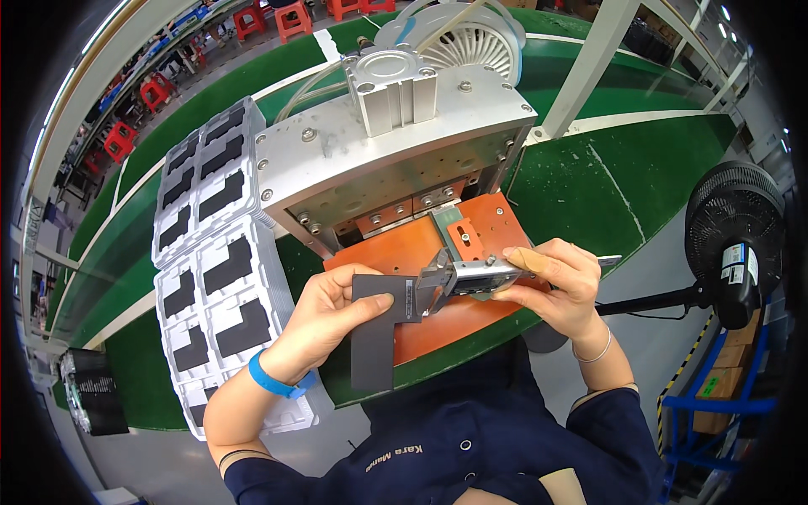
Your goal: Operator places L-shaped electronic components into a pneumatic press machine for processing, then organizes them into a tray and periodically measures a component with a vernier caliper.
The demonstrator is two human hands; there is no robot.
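My left hand [326,310] pinches a thin black L-shaped sheet [371,349], thumb on top. A small marked strip lies along the sheet near its right arm. In my right hand [562,282] is a digital caliper [481,278], its body lying between thumb and fingers. The caliper's jaws are at the right end of the sheet; whether they touch it I cannot tell. Both hands are above the orange base plate [421,343] of a metal press [404,135]. An orange block [464,241] with a screw stands on that plate just beyond the caliper.
White trays [220,278] holding black L-shaped sheets are stacked to the left. A black fan [732,227] stands at the right, and a white fan [475,50] is behind the press. The press sits on a green table [589,185]. White posts [589,67] rise beyond.
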